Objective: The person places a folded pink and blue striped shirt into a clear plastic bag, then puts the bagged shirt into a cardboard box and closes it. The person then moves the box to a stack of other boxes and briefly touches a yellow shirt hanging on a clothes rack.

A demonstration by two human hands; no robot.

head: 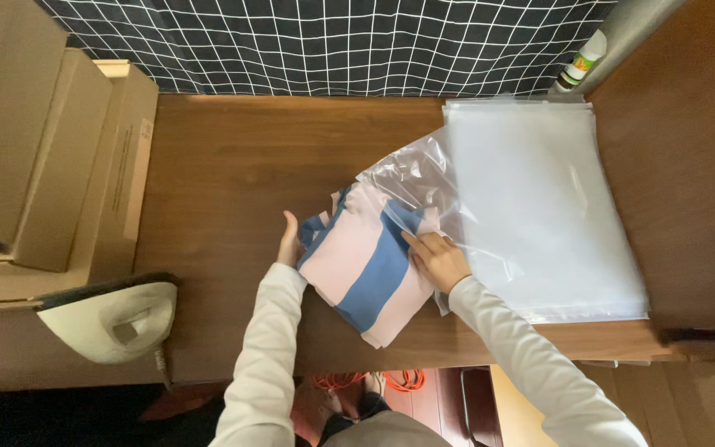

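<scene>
A folded pink-and-blue striped garment (366, 265) lies on the wooden table (225, 174), its far end partly inside a clear plastic bag (411, 178). My left hand (290, 242) presses against the garment's left edge. My right hand (436, 258) rests on the garment's right side, fingers at the bag's opening edge. Both arms wear white long sleeves.
A stack of clear plastic bags (539, 207) lies to the right. Cardboard boxes (35, 157) stand at the left, with a clothes iron (113, 319) in front of them. A bottle (583, 62) stands at the back right by a grid-patterned cloth (333, 41). An orange cord (374, 381) lies on the floor.
</scene>
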